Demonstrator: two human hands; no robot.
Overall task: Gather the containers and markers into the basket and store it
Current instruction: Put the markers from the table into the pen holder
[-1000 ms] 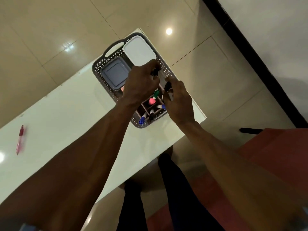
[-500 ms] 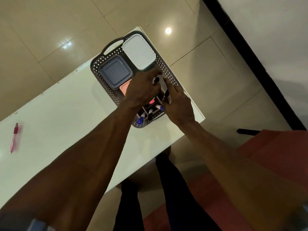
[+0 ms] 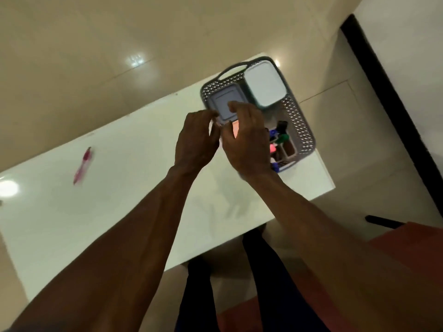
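Now both hands point(image 3: 223, 142) over basket point(image 3: 302, 130), empty.

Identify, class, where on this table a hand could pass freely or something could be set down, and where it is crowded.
Free: the broad white table stretch between the pink pen and the forearms, and the near strip toward the table's front edge. Crowded: the far right corner, where the basket holds the grey container, the white container and the markers, with the left hand and right hand over it.
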